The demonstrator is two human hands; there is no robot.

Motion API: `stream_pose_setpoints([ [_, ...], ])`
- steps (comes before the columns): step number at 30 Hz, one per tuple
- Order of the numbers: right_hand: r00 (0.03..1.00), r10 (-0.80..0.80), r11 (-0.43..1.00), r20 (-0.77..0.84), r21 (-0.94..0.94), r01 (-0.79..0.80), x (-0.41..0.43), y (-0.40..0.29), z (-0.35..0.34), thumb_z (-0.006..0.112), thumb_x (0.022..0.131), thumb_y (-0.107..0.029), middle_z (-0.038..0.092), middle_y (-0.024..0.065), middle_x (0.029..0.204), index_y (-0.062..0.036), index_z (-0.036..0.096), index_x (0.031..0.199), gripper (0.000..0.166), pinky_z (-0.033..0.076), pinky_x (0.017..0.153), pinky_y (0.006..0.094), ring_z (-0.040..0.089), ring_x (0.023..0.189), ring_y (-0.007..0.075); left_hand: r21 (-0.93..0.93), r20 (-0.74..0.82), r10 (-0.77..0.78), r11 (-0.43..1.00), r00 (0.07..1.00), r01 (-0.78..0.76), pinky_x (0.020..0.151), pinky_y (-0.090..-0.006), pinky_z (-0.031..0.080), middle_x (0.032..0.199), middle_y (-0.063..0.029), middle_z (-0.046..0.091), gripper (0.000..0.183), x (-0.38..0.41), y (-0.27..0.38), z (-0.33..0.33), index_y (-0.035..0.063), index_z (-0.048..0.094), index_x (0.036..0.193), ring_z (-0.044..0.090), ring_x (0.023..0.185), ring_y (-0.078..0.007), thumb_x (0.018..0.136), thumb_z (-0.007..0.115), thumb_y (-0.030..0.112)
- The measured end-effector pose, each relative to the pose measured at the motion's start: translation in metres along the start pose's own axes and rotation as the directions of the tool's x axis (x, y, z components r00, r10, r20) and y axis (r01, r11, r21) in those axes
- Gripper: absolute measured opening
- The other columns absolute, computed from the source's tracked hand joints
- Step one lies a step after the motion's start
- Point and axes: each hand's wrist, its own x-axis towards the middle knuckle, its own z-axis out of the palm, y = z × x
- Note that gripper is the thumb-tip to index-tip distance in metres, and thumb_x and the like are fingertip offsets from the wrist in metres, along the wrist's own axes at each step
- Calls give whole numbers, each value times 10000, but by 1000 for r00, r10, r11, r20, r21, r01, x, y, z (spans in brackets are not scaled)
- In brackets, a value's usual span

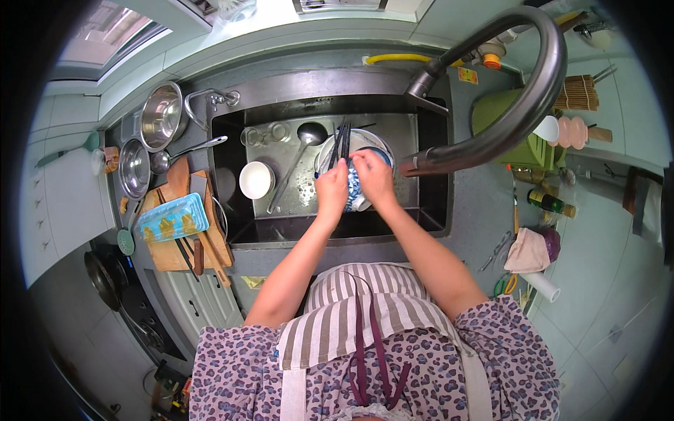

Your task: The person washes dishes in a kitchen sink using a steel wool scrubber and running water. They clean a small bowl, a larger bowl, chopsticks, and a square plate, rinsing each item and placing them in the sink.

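Over the sink (287, 92), my left hand (331, 189) grips a bundle of dark chopsticks (345, 138), their ends pointing away from me. My right hand (375, 176) has its fingers curled in, the tips at the right side of the same bundle. Below both hands is a stack of dishes, with a white bowl (363, 138) and a blue-and-white patterned bowl (354, 181); my hands cover part of it. To the left in the sink lie a metal ladle (311, 134), a small white bowl (256, 180) and two drinking glasses (253, 137).
A large curved faucet (547, 79) arches in from the right, its end close to my right hand. Left of the sink are steel bowls (162, 117), a wooden cutting board (163, 255) and a blue plastic tray (174, 217). A green dish rack (495, 113) and a bottle (547, 202) stand right.
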Motion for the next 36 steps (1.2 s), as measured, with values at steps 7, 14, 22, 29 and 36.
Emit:
stream_pose_setpoints([
  [7,740,495,-249,455,890,-381,-7,11,16,386,893,-362,596,115,1111,-51,549,1121,419,471,889,428,580,1016,278,-848,-55,-264,522,963,95,642,-259,495,787,-39,611,395,-10,38,4,-8,589,876,584,685,-91,961,427,342],
  [14,736,475,346,483,666,-661,32,54,-8,586,796,-266,638,89,906,-25,631,963,296,503,749,356,614,812,206,-522,505,-193,708,841,476,673,-259,507,841,-63,651,356,3,26,-25,-19,622,903,626,733,-123,866,613,335],
  [22,998,-54,953,-35,297,62,6,22,-6,415,928,-178,588,109,1107,10,547,1141,314,399,909,291,545,1033,208,-811,481,-342,175,807,558,726,-351,547,914,-134,653,342,28,9,-9,-23,573,1032,657,786,-235,919,506,294],
  [29,850,-523,815,-59,-325,479,-29,-9,12,466,876,-130,442,154,1308,-19,461,1249,389,286,1044,424,385,1234,355,-532,-94,-265,828,960,177,521,-333,435,636,-109,602,431,17,14,12,-16,607,706,564,556,-180,917,498,343],
  [36,946,172,945,275,224,-237,25,13,-2,457,891,-179,654,93,948,22,646,981,291,442,834,274,601,916,180,-44,330,24,999,944,-10,516,-255,406,620,-3,572,389,10,-2,-10,-1,611,709,480,549,-69,916,522,316],
])
